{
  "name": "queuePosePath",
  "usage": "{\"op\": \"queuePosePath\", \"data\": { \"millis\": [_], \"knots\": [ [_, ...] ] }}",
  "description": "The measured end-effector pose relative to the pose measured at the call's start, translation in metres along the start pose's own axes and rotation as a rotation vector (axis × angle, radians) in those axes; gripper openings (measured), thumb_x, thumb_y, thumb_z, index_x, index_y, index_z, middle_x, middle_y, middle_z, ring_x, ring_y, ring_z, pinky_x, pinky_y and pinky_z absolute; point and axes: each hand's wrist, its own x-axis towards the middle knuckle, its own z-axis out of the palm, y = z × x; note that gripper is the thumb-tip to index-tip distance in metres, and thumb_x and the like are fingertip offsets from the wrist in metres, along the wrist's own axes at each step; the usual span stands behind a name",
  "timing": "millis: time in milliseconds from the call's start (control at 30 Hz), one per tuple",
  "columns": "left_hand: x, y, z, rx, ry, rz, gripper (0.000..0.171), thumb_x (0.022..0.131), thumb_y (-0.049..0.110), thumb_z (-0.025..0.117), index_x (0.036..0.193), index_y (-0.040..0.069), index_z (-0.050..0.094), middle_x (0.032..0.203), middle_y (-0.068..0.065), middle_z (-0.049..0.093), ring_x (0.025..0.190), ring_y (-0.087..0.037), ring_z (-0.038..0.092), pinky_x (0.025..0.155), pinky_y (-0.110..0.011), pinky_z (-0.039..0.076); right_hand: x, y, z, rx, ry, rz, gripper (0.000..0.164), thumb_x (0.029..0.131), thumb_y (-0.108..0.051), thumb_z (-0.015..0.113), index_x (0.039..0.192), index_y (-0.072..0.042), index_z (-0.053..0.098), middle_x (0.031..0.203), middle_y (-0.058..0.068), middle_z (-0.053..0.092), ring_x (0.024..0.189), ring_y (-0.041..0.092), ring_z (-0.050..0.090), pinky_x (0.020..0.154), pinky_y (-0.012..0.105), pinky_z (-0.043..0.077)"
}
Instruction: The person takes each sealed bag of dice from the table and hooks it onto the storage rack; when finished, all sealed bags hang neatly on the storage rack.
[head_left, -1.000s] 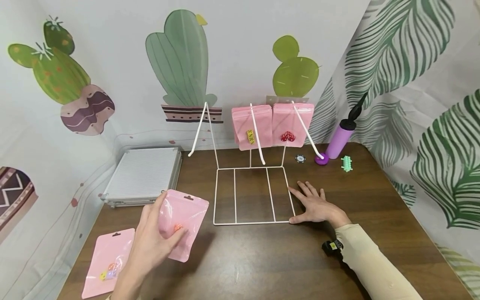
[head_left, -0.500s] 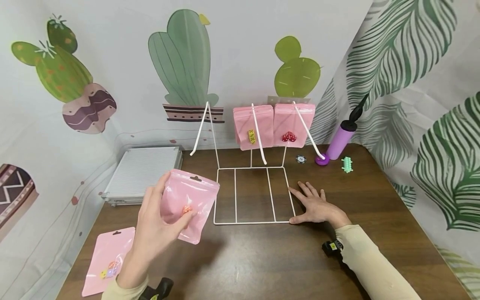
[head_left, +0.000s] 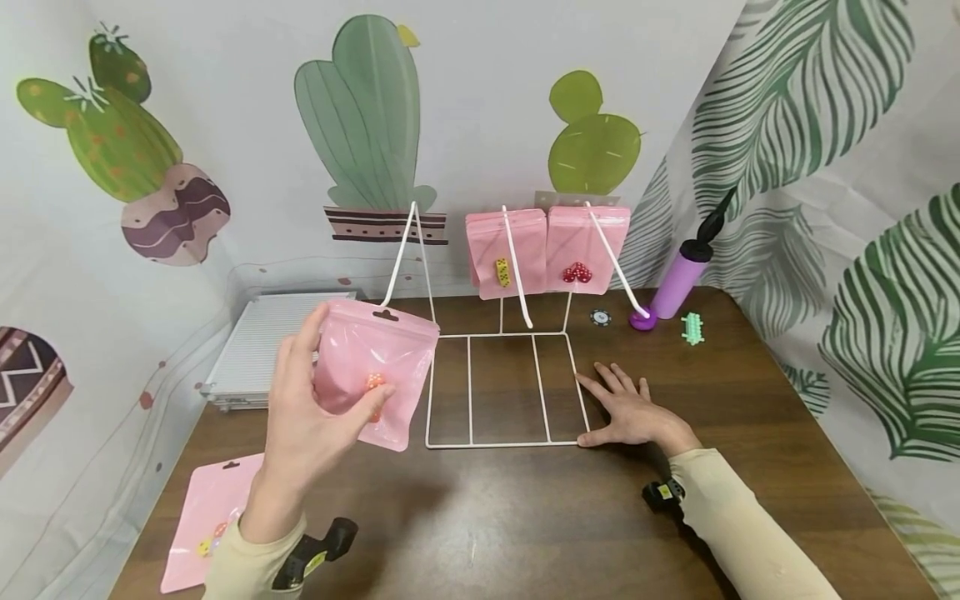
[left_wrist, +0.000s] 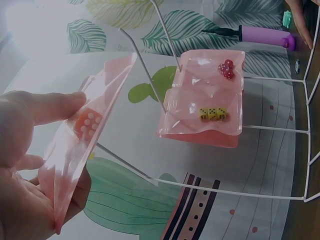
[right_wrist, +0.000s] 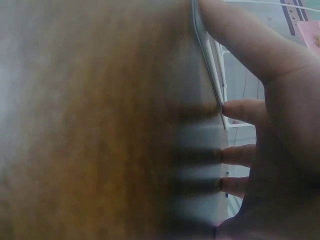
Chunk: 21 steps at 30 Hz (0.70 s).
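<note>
My left hand (head_left: 311, 417) pinches a pink zip pouch (head_left: 382, 350) between thumb and fingers; orange dice show through its front and a hang hole is at its top. The pouch's top edge overlaps the tip of the left prong of a white wire display rack (head_left: 472, 392). On the middle prong hang pink pouches with yellow dice (head_left: 503, 272); the right prong carries pink pouches with red dice (head_left: 576, 272). My right hand (head_left: 633, 412) lies with spread fingers on the table, its thumb and index fingertip at the right edge of the rack's base.
Another pink pouch (head_left: 206, 517) with coloured dice lies at the front left, partly behind my left forearm. A silver case (head_left: 251, 342) stands at the back left. A poker chip (head_left: 600, 317), a purple hand pump (head_left: 678, 279) and a green spiky toy (head_left: 693, 328) are at the back right.
My left hand has raised the pouch and carried it forward and slightly right, up to the rack's left prong. The right hand has stayed in place.
</note>
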Motion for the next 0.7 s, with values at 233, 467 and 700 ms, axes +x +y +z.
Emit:
{"op": "queuePosePath", "data": {
  "millis": [233, 467, 700],
  "knots": [
    [0.0027, 0.0029, 0.0014, 0.002, -0.008, -0.089, 0.105, 0.057, 0.008, 0.092, 0.149, 0.013, 0.041, 0.111, -0.019, 0.054, 0.098, -0.016, 0.045, 0.070, -0.023, 0.036, 0.0003, 0.0010, 0.0012, -0.002, 0.002, -0.004, 0.111, 0.069, -0.067, 0.074, 0.155, -0.018, 0.026, 0.160, 0.026, 0.011, 0.145, 0.050, 0.004, 0.102, 0.082, 0.003],
    [0.0017, 0.0036, 0.0028, 0.012, -0.007, -0.117, 0.105, 0.058, 0.010, 0.092, 0.149, 0.017, 0.041, 0.109, -0.017, 0.054, 0.097, -0.014, 0.045, 0.071, -0.021, 0.036, 0.0009, 0.0034, 0.0034, -0.006, -0.001, -0.003, 0.111, 0.069, -0.069, 0.074, 0.155, -0.020, 0.025, 0.160, 0.025, 0.011, 0.145, 0.049, 0.004, 0.102, 0.081, 0.003],
    [-0.0021, 0.0021, 0.0101, 0.015, 0.008, -0.139, 0.105, 0.059, 0.007, 0.091, 0.150, 0.016, 0.040, 0.102, -0.018, 0.050, 0.093, -0.015, 0.043, 0.071, -0.020, 0.037, 0.0011, 0.0032, 0.0023, -0.005, 0.007, -0.007, 0.111, 0.068, -0.069, 0.074, 0.155, -0.020, 0.025, 0.160, 0.025, 0.012, 0.145, 0.050, 0.005, 0.102, 0.082, 0.003]
  ]
}}
